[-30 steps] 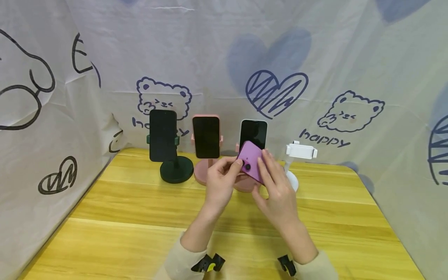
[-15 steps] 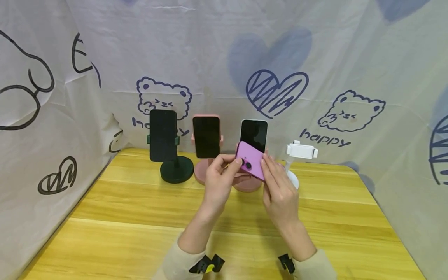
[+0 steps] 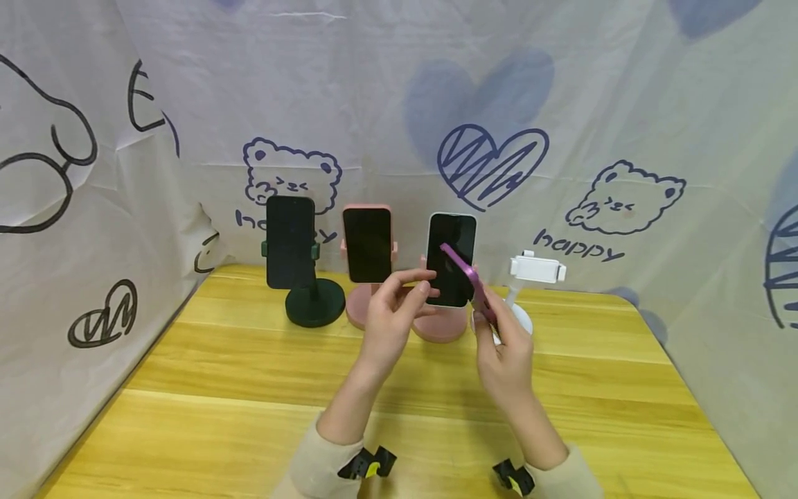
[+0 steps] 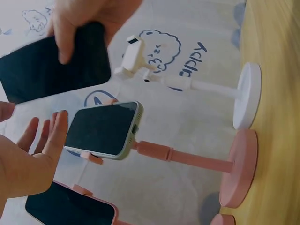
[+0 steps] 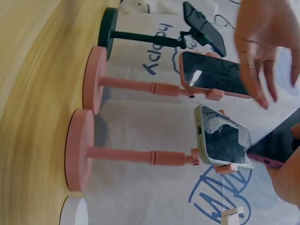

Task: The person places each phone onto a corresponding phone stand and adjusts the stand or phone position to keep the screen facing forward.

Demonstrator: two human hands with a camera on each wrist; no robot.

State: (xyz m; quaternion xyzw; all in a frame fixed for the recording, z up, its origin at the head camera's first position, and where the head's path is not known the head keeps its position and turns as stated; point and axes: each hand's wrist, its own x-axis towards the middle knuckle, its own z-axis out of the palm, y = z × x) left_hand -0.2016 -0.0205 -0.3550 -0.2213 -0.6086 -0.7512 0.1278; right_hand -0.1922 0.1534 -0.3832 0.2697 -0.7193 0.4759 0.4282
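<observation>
My right hand [image 3: 508, 357] grips a purple phone [image 3: 460, 260], seen nearly edge-on in the head view. In the left wrist view the dark screen of this purple phone [image 4: 33, 75] shows, with the right thumb lying across it. My left hand [image 3: 391, 326] hangs to the left of it with loosely bent fingers and holds nothing. Behind both hands, a pale-framed phone [image 3: 450, 229] stands upright in a pink phone stand [image 3: 442, 330]. Just right of my right hand is a white phone stand [image 3: 537, 269], its clamp holding no phone.
Farther left, another pink phone stand [image 3: 357, 305] bears a pink-framed phone [image 3: 368, 242]. A dark green phone stand [image 3: 314, 308] with a black phone [image 3: 290, 239] is leftmost. All stand on a wooden table [image 3: 249, 388] before a printed cloth [image 3: 374, 90].
The purple phone has turned from its camera side facing me to nearly edge-on. My left fingers have let go of it, and it is now in my right hand alone.
</observation>
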